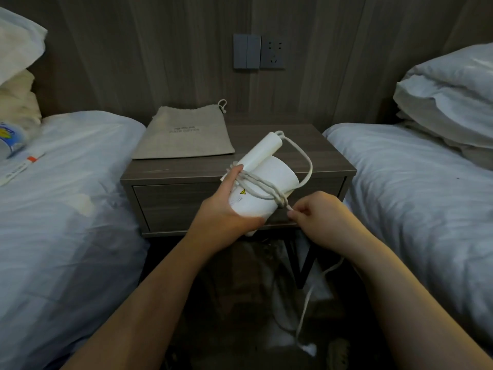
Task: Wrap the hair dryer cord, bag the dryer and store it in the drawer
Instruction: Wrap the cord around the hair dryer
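Observation:
My left hand grips the body of a white folded hair dryer, held in the air in front of the nightstand. Several turns of its white cord lie around the body. My right hand pinches the cord just right of the dryer. The rest of the cord hangs down to the floor, where the plug lies. A grey drawstring bag lies flat on the nightstand top. Below the top, the drawer is closed.
A bed with white sheets stands on the left and another bed on the right, with pillows on it. A switch and a wall socket sit above the nightstand. Shoes and dark clutter lie on the floor below.

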Demonstrator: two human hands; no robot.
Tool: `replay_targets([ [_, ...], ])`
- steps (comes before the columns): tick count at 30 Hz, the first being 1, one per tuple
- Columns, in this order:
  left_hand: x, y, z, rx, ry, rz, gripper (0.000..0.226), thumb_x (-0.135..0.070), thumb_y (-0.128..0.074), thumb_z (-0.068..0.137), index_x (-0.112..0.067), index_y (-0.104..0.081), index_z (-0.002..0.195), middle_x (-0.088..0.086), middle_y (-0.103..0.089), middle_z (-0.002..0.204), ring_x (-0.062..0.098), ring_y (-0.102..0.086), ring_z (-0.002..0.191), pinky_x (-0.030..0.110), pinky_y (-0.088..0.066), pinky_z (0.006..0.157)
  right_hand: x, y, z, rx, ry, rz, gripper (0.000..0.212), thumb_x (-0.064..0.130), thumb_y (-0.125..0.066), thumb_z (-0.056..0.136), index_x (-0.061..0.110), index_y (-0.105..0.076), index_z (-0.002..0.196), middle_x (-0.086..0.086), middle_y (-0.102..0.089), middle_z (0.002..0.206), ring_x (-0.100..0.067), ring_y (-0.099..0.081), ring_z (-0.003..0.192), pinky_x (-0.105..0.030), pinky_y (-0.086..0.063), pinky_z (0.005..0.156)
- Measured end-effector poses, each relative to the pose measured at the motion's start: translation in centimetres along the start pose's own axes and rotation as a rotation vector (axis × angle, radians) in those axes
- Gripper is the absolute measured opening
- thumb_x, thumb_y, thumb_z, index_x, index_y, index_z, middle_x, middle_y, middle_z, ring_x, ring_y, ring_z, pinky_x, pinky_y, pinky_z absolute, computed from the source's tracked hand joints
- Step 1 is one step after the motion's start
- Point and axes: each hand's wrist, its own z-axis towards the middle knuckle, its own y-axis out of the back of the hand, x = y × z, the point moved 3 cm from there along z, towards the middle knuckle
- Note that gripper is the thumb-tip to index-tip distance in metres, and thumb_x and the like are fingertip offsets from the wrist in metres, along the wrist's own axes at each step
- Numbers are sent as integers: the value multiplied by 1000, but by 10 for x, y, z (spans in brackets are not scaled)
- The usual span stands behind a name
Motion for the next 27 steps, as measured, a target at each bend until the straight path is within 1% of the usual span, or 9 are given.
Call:
replay_targets([
  [2, -5, 1, -4, -72, -69, 126, 100, -37, -77, 60, -58, -17, 137, -10, -47, 123, 12, -52, 109, 36, -47, 94, 1, -1, 0, 16, 8, -45, 35, 29, -54, 90, 12, -54, 59, -2, -53, 58, -18, -53, 61, -29, -37, 53],
  [4, -6, 1, -5, -145, -155, 325, 99, -43, -72, 62, -50, -13, 141, -2, -51, 118, 17, -54, 104, 42, -44, 93, 3, -2, -1, 24, 8, -48, 29, 29, -54, 89, 13, -60, 66, -3, -59, 65, -18, -56, 67, -28, -38, 55],
  [7, -6, 5, -4, -292, -302, 595, 89, -54, -59, 65, -39, -18, 143, 5, -55, 100, 23, -56, 86, 39, -43, 79, 4, 1, -2, 13, 11, -24, 27, 29, -54, 89, 13, -63, 69, -5, -63, 70, -19, -59, 70, -30, -43, 59],
  [10, -2, 6, -4, -374, -432, 769, 88, -46, -65, 64, -32, -25, 142, 9, -56, 93, 27, -56, 80, 40, -43, 71, 3, 9, -4, -12, 24, -25, 34, 33, -57, 87, 6, -63, 68, -9, -60, 64, -22, -59, 67, -32, -44, 61],
  [13, -1, 3, -5, -366, -439, 834, 96, -40, -73, 62, -34, -22, 143, 10, -55, 97, 27, -55, 84, 42, -43, 73, 5, 17, -9, -1, 62, -93, 43, 40, -58, 86, 5, -57, 60, -5, -51, 55, -19, -52, 58, -30, -38, 54],
  [17, -6, -1, -9, -407, -449, 881, 96, -40, -75, 62, -32, -24, 143, 12, -56, 98, 27, -54, 83, 41, -40, 72, 5, 22, -13, -1, 58, -152, 36, 38, -55, 86, 13, -61, 61, 0, -56, 59, -16, -57, 64, -30, -41, 56],
  [21, -6, 11, -5, -446, -341, 972, 100, -39, -79, 57, -33, -26, 142, 15, -54, 97, 31, -54, 80, 40, -38, 69, 2, 31, -15, -19, 10, -144, 39, 38, -56, 85, 15, -56, 54, 1, -54, 53, -15, -56, 61, -30, -43, 58],
  [23, -4, 19, -2, -415, -265, 993, 101, -42, -77, 61, -36, -19, 143, 15, -53, 101, 31, -53, 84, 41, -38, 73, 6, 34, -18, -3, 75, -110, 36, 36, -57, 86, 13, -59, 58, 0, -57, 56, -13, -57, 62, -32, -45, 60],
  [27, 3, 25, 3, -295, -253, 937, 98, -45, -70, 67, -41, -11, 144, 10, -49, 105, 28, -50, 94, 41, -36, 80, 21, 39, -27, -5, 274, -47, 19, 18, -55, 88, 30, -62, 75, 10, -60, 69, -5, -55, 69, -24, -44, 65],
])
